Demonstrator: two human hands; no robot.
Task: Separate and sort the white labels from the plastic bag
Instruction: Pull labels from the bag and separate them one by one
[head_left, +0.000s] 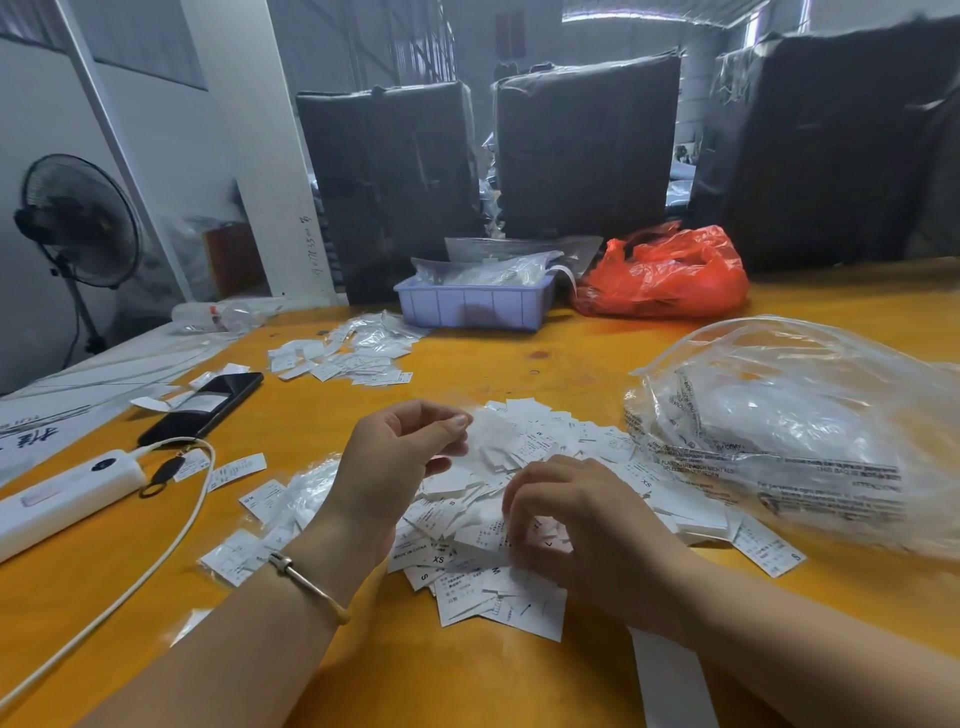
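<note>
Left hand (400, 457) pinches what looks like a small clear sleeve above the white size labels (498, 545), right hand (582, 525) claws into the pile beside the plastic bag (789, 431); I'd peel singles, reading sizes first.

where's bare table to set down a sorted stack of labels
Bare orange table lies between the lavender tray, the far label pile and the clear plastic bag. Crowded: the label heap under both hands.
</note>
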